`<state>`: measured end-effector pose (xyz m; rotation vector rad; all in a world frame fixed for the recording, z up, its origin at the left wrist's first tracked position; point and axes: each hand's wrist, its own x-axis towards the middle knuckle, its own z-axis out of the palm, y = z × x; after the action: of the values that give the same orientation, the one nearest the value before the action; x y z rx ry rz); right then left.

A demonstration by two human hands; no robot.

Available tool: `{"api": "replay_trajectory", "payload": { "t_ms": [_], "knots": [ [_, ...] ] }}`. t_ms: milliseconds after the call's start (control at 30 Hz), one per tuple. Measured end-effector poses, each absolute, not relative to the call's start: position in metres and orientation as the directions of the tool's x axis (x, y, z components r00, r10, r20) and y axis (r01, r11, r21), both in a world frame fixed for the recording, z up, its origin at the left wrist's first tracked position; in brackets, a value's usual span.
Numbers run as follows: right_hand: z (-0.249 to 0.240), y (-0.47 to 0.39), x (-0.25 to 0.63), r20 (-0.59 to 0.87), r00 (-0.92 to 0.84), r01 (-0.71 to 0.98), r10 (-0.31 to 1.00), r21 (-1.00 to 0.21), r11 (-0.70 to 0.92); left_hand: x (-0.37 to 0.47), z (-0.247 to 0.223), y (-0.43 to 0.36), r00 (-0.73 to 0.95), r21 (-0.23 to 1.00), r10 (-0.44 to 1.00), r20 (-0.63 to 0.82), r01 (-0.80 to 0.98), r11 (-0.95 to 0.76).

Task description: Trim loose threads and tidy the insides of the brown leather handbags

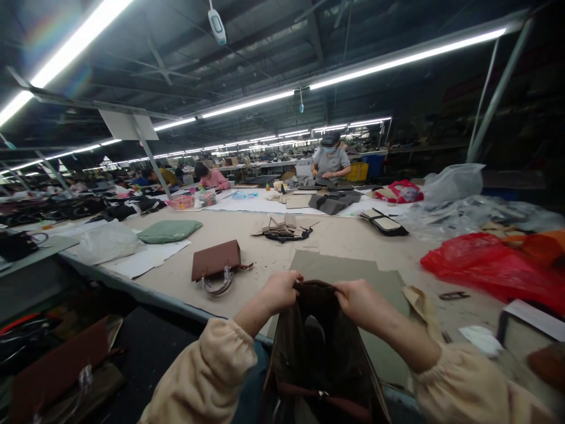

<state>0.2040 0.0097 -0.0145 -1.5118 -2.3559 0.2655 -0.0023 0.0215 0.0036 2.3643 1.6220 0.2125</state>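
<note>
A dark brown bag [324, 365] hangs between my hands at the table's near edge, its mouth facing up and its dark lining showing. My left hand [280, 290] pinches the left end of the rim. The right end of the rim is gripped by my right hand [355, 297], thumb and fingers pressed together. A zip with a small metal pull shows low inside the bag. Beyond it lies a grey-green sheet [348, 268]. A finished-looking brown handbag [216, 261] with wrapped handles rests on the table to the left.
On the table [168, 277] are a green pouch [170, 231], a pile of beige pieces [285, 227], red plastic [489, 265] and scissors-like metal tool [454, 295] at right. More brown bags [62, 374] lie lower left. A person [330, 159] works across the table.
</note>
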Motion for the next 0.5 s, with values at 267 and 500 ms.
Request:
{"api": "replay_trajectory", "payload": {
  "t_ms": [267, 500],
  "knots": [
    [-0.034, -0.004, 0.209, 0.255, -0.302, 0.804, 0.919, -0.449, 0.389, 0.01, -0.013, 0.027, 0.349, 0.435, 0.936, -0.033, 0.848, -0.301],
    [-0.038, -0.004, 0.212, 0.331, -0.255, 0.758, 0.908, -0.515, 0.401, 0.007, -0.029, 0.028, 0.297, 0.576, 0.953, 0.065, 0.768, -0.278]
  ]
}}
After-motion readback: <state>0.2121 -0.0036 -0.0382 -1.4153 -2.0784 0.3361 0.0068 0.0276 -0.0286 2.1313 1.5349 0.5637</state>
